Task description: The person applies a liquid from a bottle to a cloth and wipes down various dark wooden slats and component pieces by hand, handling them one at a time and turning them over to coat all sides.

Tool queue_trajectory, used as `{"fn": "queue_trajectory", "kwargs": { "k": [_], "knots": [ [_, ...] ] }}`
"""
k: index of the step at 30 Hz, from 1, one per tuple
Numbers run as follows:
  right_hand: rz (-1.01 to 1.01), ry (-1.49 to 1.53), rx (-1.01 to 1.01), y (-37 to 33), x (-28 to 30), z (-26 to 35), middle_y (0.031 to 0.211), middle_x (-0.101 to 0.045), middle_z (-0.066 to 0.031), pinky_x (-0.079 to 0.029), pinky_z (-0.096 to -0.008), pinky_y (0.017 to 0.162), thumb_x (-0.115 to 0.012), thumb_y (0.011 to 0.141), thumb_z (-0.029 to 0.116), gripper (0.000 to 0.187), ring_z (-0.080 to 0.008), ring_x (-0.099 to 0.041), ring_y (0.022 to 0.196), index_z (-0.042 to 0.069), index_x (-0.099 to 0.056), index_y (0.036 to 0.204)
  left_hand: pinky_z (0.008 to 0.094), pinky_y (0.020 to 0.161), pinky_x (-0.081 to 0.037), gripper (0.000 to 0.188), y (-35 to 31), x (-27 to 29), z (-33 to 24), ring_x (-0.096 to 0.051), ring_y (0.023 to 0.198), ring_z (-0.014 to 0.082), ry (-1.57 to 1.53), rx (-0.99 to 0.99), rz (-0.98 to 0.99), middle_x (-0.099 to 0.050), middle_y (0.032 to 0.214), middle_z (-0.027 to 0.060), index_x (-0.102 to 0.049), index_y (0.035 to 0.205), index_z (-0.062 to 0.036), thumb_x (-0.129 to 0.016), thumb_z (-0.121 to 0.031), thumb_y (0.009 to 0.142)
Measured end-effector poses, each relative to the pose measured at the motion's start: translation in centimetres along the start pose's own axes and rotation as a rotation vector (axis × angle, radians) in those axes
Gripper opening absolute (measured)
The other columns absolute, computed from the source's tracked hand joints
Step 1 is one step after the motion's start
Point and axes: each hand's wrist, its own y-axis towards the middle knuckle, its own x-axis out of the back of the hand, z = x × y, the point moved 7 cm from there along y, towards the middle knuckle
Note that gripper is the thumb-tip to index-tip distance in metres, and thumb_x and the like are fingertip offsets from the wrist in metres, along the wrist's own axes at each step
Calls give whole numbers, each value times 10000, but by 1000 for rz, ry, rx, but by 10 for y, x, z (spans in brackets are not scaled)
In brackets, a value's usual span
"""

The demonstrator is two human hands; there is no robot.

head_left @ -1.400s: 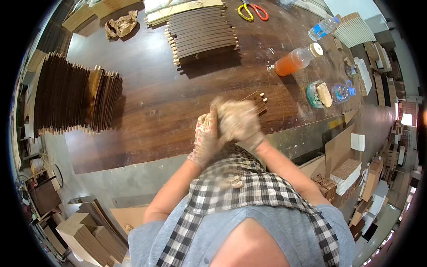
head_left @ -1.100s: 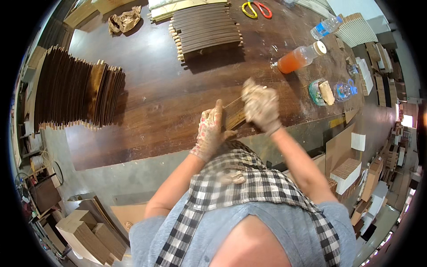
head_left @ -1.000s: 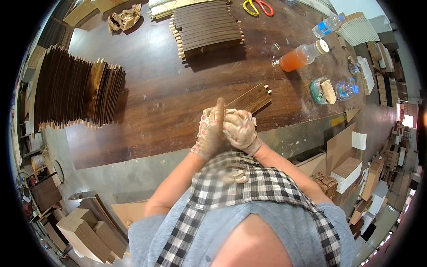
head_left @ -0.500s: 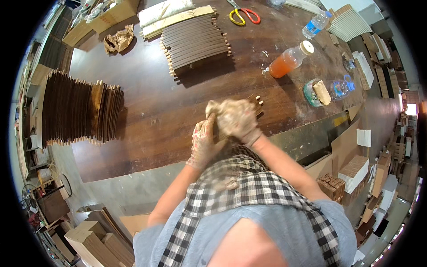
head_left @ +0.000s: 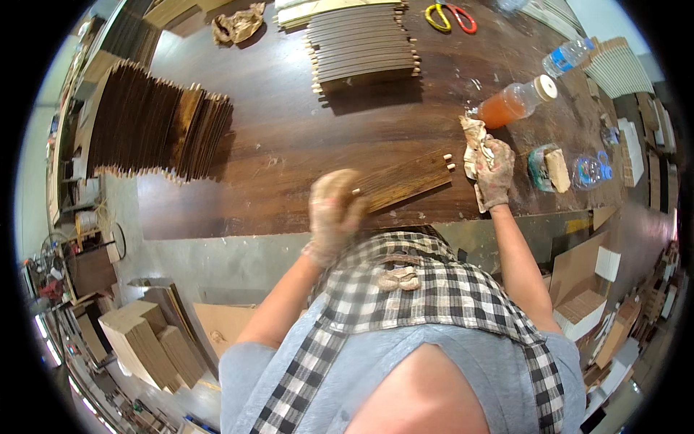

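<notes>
A dark brown wooden board [head_left: 412, 182] with pale dowel pegs in its ends lies near the front edge of the table. At its left end is my left hand [head_left: 334, 210], in a stained patterned glove; motion blur hides whether the fingers grip the board. Beyond the board's right end, my gloved right hand [head_left: 495, 173] is closed on a crumpled, stained, whitish rag [head_left: 473, 148], resting on the tabletop. Close by stand a bottle of orange liquid [head_left: 506, 105] and a cut-open green container [head_left: 538, 170] with a tan block in it.
Similar boards with pegs form a stack [head_left: 365, 47] at the back and a long row [head_left: 148, 126] at left. Scissors [head_left: 452, 16], crumpled brown paper [head_left: 238, 25], a water bottle [head_left: 567, 56] and another clear bottle [head_left: 589, 171] sit on the table [head_left: 275, 137].
My right hand has moved right, off the board, with the rag. My left hand is now at the board's left end, and more of the board shows. The whole view has shifted.
</notes>
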Motion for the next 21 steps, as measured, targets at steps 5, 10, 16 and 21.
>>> {"fn": "queue_trajectory", "kwargs": {
  "k": [5,10,16,21],
  "knots": [
    [-4,78,27,2,1,-1,1181,-628,-124,-450,-456,973,-750,823,125,302,-350,-562,1111,78,-635,1098,534,1150,-367,622,26,-90,-51,-410,1410,408,187,-102,337,-438,1516,177,-557,1405,-102,-774,-277,848],
    [67,443,155,10,7,101,1184,-638,-132,-452,-435,996,-723,831,109,290,-335,-579,1109,56,-655,1108,526,1040,-419,528,29,-98,-34,-503,1294,367,210,-121,262,-510,1393,155,-599,1332,-133,-723,-258,834],
    [120,299,96,4,-12,81,1196,-639,-117,-474,-417,986,-708,891,41,241,-300,-602,1114,54,-654,1125,524,1025,-431,538,22,-37,2,-527,1257,353,298,-12,165,-533,1364,157,-609,1299,-111,-764,-256,804],
    [133,476,-34,16,-23,31,1120,-625,-100,-461,-361,972,-712,886,53,227,-261,-601,1075,27,-633,1098,508,1073,-422,563,52,125,43,-517,1291,358,600,237,-16,-547,1380,146,-602,1308,-103,-800,-264,807]
  ]
}}
